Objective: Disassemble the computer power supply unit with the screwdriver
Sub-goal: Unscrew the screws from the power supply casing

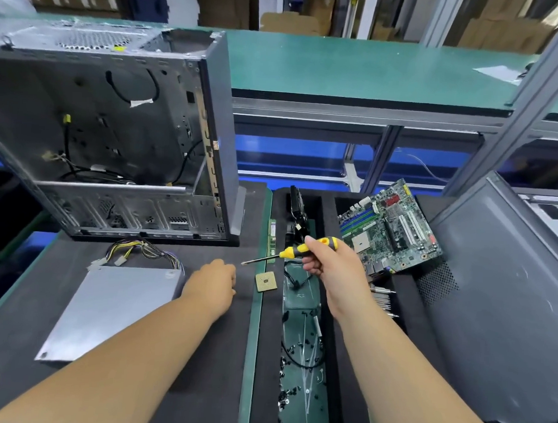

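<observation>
Layout ref. to hands, head view

PSU (pixel 107 309) lies flat just left of L hand (pixel 212 290), its cable bundle (pixel 141 251) behind it; open PC case (pixel 108 133) stands further behind. CPU chip (pixel 266 281) sits btwn L hand and R hand (pixel 331 263). Screwdriver (pixel 288 251) in R hand, tip toward L hand. Motherboard (pixel 390 227) right of and behind R hand; side panel (pixel 504 301) far right. Loose screws (pixel 295 391) in tray in front of R hand.

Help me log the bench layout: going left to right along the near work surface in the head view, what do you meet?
Power supply unit → left hand → CPU chip → right hand holding the screwdriver → motherboard → grey case side panel.
</observation>
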`<state>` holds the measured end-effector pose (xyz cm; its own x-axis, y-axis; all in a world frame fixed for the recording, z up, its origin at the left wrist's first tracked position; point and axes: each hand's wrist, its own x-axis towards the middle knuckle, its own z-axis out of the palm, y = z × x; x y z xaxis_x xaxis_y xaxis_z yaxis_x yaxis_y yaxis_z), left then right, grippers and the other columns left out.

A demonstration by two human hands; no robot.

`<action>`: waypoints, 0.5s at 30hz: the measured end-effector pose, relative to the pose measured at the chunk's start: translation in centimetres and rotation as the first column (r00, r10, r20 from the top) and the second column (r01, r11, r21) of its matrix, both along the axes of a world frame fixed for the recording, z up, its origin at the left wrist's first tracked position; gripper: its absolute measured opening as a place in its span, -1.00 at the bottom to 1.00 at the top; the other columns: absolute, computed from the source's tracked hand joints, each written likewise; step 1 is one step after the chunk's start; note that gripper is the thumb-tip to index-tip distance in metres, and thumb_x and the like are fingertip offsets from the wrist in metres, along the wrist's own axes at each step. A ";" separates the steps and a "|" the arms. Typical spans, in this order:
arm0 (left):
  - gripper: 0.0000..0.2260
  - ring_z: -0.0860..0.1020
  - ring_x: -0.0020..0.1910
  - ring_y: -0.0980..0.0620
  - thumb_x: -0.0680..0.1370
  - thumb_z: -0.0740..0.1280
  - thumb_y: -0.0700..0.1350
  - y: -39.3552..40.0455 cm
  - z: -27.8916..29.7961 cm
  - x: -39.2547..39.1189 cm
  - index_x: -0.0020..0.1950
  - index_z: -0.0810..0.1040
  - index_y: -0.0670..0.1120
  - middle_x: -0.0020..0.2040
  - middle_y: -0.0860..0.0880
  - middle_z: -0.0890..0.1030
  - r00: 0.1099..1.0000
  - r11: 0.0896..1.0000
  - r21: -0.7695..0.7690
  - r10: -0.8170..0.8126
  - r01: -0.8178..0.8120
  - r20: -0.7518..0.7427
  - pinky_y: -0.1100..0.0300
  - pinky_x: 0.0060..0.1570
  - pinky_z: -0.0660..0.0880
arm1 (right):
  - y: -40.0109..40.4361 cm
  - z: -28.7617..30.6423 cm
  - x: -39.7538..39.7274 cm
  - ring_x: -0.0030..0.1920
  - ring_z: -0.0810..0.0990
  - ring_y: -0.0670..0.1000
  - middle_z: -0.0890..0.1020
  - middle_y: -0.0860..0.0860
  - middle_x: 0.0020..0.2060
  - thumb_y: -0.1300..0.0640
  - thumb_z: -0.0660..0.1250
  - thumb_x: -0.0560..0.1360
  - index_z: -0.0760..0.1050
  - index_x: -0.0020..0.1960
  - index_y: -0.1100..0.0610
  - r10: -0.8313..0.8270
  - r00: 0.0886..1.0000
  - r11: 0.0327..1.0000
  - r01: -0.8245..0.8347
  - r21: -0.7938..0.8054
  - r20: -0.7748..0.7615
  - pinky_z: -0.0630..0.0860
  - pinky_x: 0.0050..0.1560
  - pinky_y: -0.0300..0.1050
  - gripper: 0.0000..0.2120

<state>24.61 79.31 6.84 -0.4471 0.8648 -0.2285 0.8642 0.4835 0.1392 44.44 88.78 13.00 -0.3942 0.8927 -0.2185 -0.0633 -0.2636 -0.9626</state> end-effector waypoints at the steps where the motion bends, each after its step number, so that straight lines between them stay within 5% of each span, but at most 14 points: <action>1: -0.94 0.53 0.10 -0.09 0.57 0.35 -0.08 0.0 0.0 0.0 0.02 0.53 0.00 0.10 -0.03 0.49 1.000 1.000 0.012 0.016 -0.016 0.015 0.06 0.07 0.49 | 0.1 0.0 0.0 -0.29 0.55 -0.04 0.70 0.21 -0.14 0.10 0.40 0.54 0.55 -0.09 0.18 0.006 1.000 1.000 -0.006 0.004 0.001 0.51 -0.18 -0.17 -0.85; 9: -0.80 0.52 0.14 -0.05 0.52 0.40 -0.08 -1.2 0.9 0.8 0.14 0.52 0.01 0.13 0.00 0.47 0.993 0.992 0.100 0.062 -0.072 0.102 0.09 0.13 0.47 | -0.1 0.5 -0.3 -0.32 0.55 -0.06 0.71 0.05 -0.26 0.08 0.41 0.54 0.52 -0.17 0.10 0.042 0.999 0.999 -0.042 0.024 -0.003 0.50 -0.24 -0.22 -0.85; 15: -0.87 0.52 -0.17 0.17 0.48 0.40 -0.10 -4.9 5.8 -0.7 -0.24 0.56 0.08 -0.19 0.13 0.57 0.966 0.914 0.369 0.075 -0.166 0.249 0.20 -0.12 0.47 | -1.5 0.9 -1.1 -0.36 0.53 -0.06 0.65 0.08 -0.29 0.05 0.42 0.52 0.52 -0.22 0.04 0.016 0.999 1.000 -0.015 0.022 -0.048 0.49 -0.20 -0.15 -0.83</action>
<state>23.93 74.39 12.61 -0.5300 0.8480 0.0033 0.7264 0.4520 0.5178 43.33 87.30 13.95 -0.4172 0.8909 -0.1794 -0.1058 -0.2436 -0.9641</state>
